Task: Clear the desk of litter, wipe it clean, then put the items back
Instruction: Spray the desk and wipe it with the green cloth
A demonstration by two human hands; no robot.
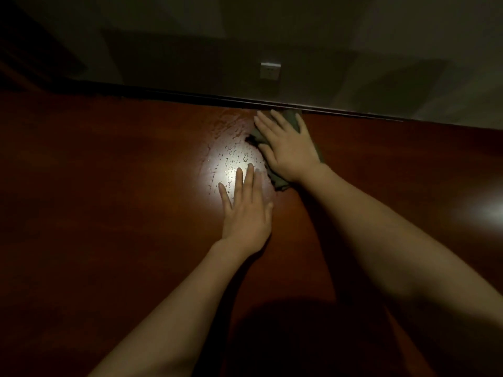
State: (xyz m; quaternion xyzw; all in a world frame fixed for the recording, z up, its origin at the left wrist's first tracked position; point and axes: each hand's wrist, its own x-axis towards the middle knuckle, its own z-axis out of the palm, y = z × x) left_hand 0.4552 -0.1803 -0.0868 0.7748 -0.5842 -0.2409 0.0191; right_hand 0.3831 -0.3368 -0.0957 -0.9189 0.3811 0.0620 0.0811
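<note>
The desk (109, 202) is a broad slab of glossy reddish-brown wood, its polish throwing back a bright oval glare at centre, where beads and streaks of moisture mottle the sheen. A crumpled, soft olive-green cloth (279, 182) lies toward 1 o'clock near the desk's far edge, mostly covered by the right hand (285, 148), which presses it flat with straight, spread fingers, not clenched. The left hand (246, 210) rests palm-down at centre, fingers straight and relaxed, holding nothing. At 12 o'clock, a pale square wall socket (270, 70) sits on the dim wall
</note>
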